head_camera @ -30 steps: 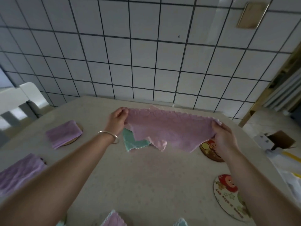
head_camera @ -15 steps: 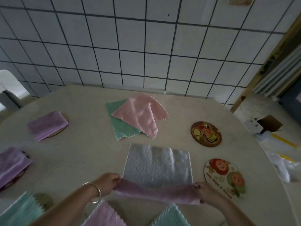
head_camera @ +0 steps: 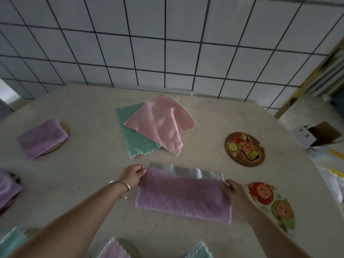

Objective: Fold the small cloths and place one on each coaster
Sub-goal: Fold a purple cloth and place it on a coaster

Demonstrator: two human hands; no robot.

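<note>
A purple cloth (head_camera: pixel 183 195) lies on the table in front of me, its near half folded up over the far half, with a pale strip of underside showing along the far edge. My left hand (head_camera: pixel 133 174) pinches its far left corner. My right hand (head_camera: pixel 235 190) grips its far right corner. Two bare coasters lie to the right: a dark cartoon coaster (head_camera: pixel 244 148) and a pale cartoon coaster (head_camera: pixel 273 205). At the left, a folded purple cloth (head_camera: pixel 41 138) rests on a wooden coaster (head_camera: pixel 64 132). Unfolded pink cloth (head_camera: pixel 161 124) overlaps a green cloth (head_camera: pixel 135 140) behind.
Another folded purple cloth (head_camera: pixel 7 189) sits at the left edge. Corners of a teal cloth (head_camera: pixel 13 241), a purple cloth (head_camera: pixel 114 250) and a second teal cloth (head_camera: pixel 200 251) show along the bottom. A cardboard box (head_camera: pixel 316 135) stands off the table's right. A tiled wall (head_camera: pixel 167 43) backs the table.
The purple cloth went from held up in the air to flat on the table. Both hands then carried its near edge away from me, folding it roughly in half.
</note>
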